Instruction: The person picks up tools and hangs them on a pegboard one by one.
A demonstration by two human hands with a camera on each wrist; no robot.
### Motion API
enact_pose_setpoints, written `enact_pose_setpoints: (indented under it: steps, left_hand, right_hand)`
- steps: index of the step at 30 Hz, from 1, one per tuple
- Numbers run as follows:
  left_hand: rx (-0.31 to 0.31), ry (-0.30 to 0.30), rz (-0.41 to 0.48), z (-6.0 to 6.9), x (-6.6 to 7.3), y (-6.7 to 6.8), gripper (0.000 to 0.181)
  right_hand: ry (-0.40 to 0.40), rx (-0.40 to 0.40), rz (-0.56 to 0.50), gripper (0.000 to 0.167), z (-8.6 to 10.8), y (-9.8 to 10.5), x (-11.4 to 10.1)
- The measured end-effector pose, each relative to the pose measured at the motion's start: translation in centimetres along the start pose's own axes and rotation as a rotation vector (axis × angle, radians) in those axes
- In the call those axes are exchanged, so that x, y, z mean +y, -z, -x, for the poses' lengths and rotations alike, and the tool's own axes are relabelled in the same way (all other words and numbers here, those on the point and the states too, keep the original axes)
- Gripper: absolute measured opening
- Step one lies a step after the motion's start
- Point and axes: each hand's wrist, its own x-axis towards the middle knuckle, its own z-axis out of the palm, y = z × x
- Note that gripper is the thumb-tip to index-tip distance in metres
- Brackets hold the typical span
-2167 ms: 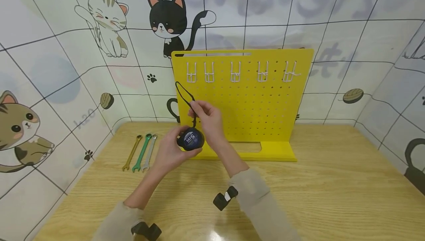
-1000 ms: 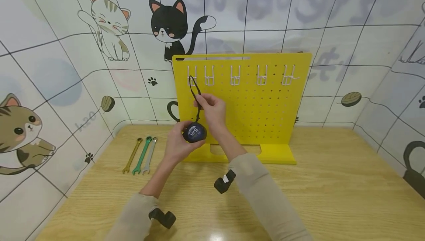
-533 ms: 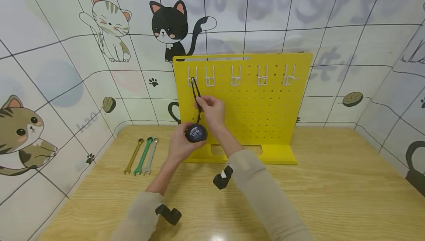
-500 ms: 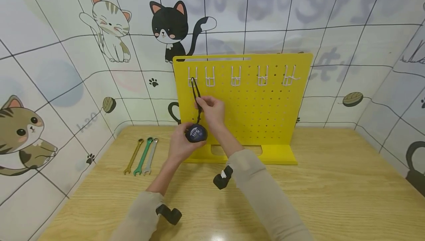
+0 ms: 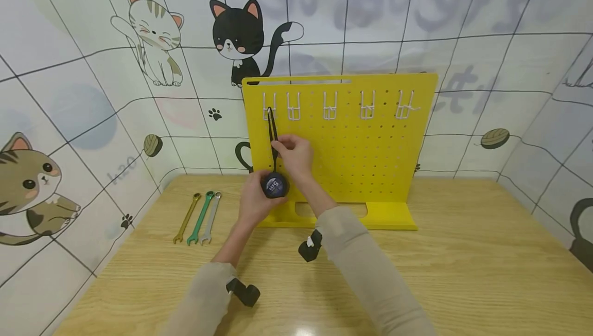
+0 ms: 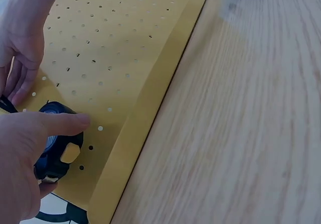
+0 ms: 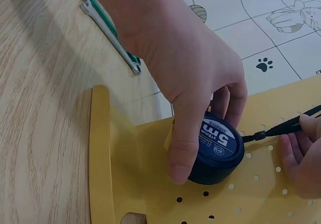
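Note:
My left hand [image 5: 253, 199] holds a round dark blue tape measure [image 5: 276, 187], marked 5m, in front of the lower left of a yellow pegboard [image 5: 352, 161]. In the left wrist view, the thumb lies across the tape measure's case [image 6: 59, 156]. A black wrist strap [image 5: 272, 129] runs up from it, and my right hand [image 5: 296, 156] pinches this strap partway along. The strap's upper loop is at the front end of the leftmost white wire hook [image 5: 269, 102]; it looks looped over the tip. The right wrist view shows the strap [image 7: 276, 129] stretched from the case.
Several more white hooks [image 5: 330, 107] line the board's upper part. Three wrenches, gold [image 5: 187, 217], green [image 5: 201, 217] and silver [image 5: 212, 217], lie left on the wooden table [image 5: 463, 264]. Behind stands a cat-patterned wall [image 5: 472, 109].
Both hands have brought the tape measure right and slightly up, and the strap loop from left of the board to the leftmost hook. Lately the strap has straightened and its loop narrowed.

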Motion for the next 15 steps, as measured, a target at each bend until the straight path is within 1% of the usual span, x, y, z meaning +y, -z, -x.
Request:
enact_pose_setpoints:
  steps: [3, 6, 11, 15]
  left_hand:
    - [-0.010, 0.009, -0.005, -0.09, -0.27, -0.46, 0.078]
    - [-0.021, 0.023, -0.023, -0.06, -0.25, -0.68, 0.079]
    - [-0.037, 0.043, -0.050, -0.05, -0.09, -0.72, 0.081]
    - [-0.048, 0.040, -0.041, -0.10, -0.11, -0.67, 0.083]
  right_hand:
    - [0.015, 0.002, 0.012, 0.017, -0.11, -0.02, 0.25]
    - [0.034, 0.005, 0.024, 0.017, -0.07, 0.04, 0.32]
    - [0.054, -0.001, 0.071, 0.016, 0.16, 0.19, 0.23]
    - [0.058, -0.014, 0.096, 0.015, 0.26, 0.28, 0.31]
